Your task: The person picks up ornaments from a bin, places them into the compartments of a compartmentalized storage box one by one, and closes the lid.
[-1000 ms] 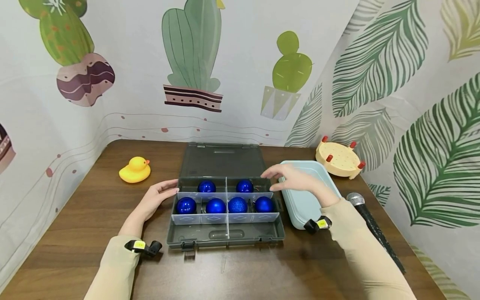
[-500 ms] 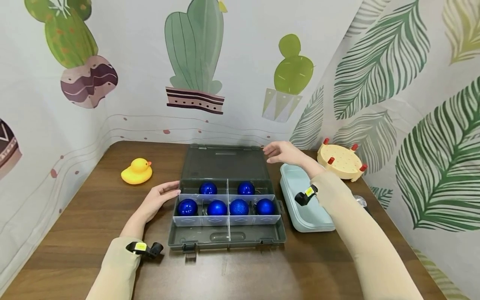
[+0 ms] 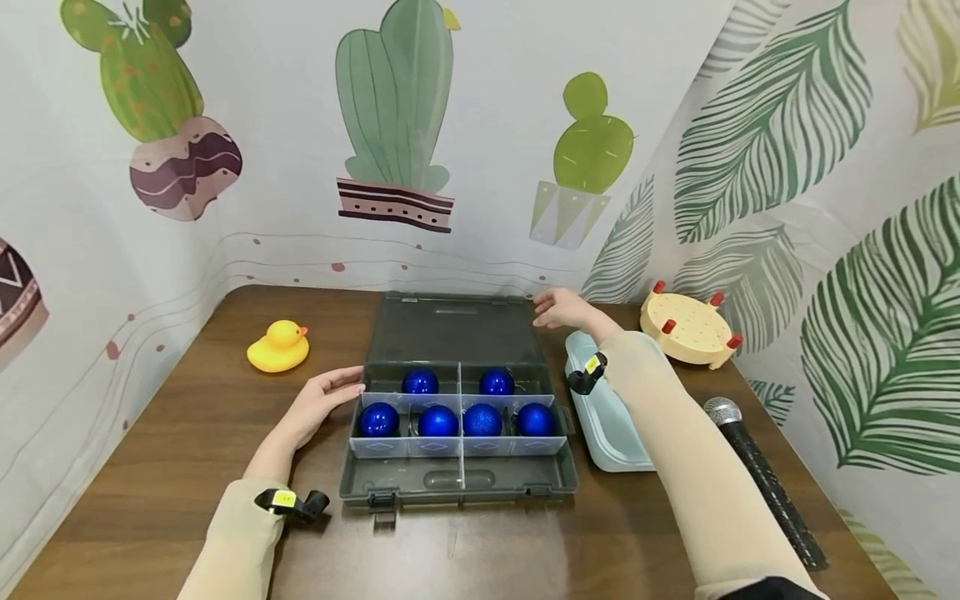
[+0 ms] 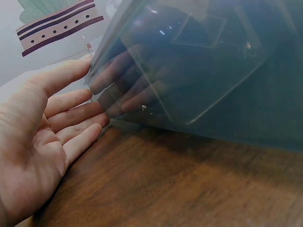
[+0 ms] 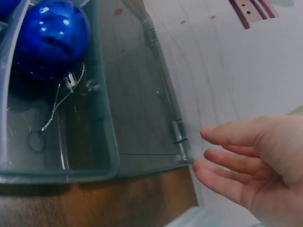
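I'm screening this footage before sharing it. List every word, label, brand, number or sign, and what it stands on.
No text is readable in any view.
Left yellow label on the black left-wrist camera: too small.
Right yellow label on the black right-wrist camera: too small.
Dark gray plastic box: diamonds on its translucent divider, no readable words.

The 2 wrist views crop the box (image 3: 454,337), and the right sleeve (image 3: 675,433) partly hides the blue tray (image 3: 611,429)
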`<action>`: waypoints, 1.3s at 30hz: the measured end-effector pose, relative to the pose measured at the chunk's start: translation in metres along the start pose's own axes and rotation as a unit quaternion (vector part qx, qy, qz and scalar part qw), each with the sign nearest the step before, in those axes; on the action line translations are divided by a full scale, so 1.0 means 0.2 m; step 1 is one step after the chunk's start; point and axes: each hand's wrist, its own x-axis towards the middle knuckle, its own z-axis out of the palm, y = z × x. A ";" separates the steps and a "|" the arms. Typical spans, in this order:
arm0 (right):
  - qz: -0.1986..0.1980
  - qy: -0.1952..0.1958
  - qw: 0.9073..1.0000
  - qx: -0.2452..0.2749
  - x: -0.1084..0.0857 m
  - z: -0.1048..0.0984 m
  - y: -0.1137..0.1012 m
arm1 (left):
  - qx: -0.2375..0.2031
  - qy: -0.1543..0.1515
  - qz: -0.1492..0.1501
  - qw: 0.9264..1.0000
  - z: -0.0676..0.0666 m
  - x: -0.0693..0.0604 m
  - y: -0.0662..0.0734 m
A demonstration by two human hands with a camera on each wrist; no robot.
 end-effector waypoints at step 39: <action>0.104 -0.100 0.989 -0.018 0.88 0.08 0.81 | -0.013 0.003 -0.032 0.999 0.00 0.01 0.01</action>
